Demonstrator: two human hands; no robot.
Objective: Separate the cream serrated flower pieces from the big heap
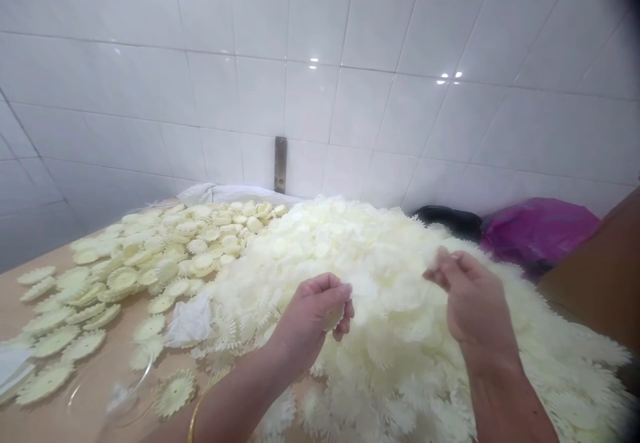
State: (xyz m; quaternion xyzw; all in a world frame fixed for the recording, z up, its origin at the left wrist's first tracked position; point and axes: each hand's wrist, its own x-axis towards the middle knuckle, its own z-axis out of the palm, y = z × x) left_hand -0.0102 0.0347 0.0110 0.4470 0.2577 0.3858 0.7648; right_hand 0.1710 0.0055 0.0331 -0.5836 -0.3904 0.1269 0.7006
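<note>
Left hand (313,316): I see it curled round a pale disc (333,316), at the heap's (400,263) front.
Right hand (470,303): over heap, fingertips pinched; contents I cannot tell.

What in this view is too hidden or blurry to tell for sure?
- Head view, right hand: whether it pinches anything; its own fingers cover the grip.
- Head view, pale piece in the left hand: curled fingers cover most of it.
- Head view, black thing and pink bag: partly buried behind the white pile.
- Head view, clear item at lower left: blurred.
</note>
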